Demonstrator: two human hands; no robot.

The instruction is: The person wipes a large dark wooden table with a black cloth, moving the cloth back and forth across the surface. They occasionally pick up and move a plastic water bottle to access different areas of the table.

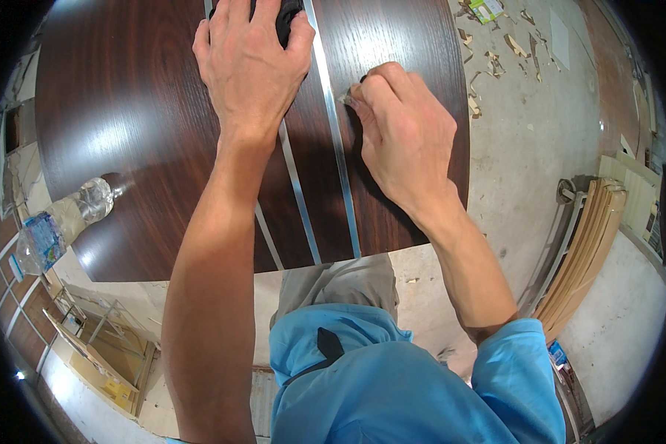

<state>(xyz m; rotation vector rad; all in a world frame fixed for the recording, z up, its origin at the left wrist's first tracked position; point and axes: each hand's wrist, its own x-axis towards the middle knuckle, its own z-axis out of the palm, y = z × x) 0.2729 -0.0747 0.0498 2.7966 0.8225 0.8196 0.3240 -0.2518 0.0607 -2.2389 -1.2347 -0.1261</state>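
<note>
1. Left hand [255, 70]: fingers curl part-way around black item [287, 22] on dark wood-grain panel [126, 103].
2. Right hand [407, 129]: fingertips pinch together on small translucent scrap [345, 98], beside silver strip [338, 159].

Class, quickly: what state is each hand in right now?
Left hand: over a black object; whether it grips cannot be told.
Right hand: closed, pinching a small pale scrap.
</note>
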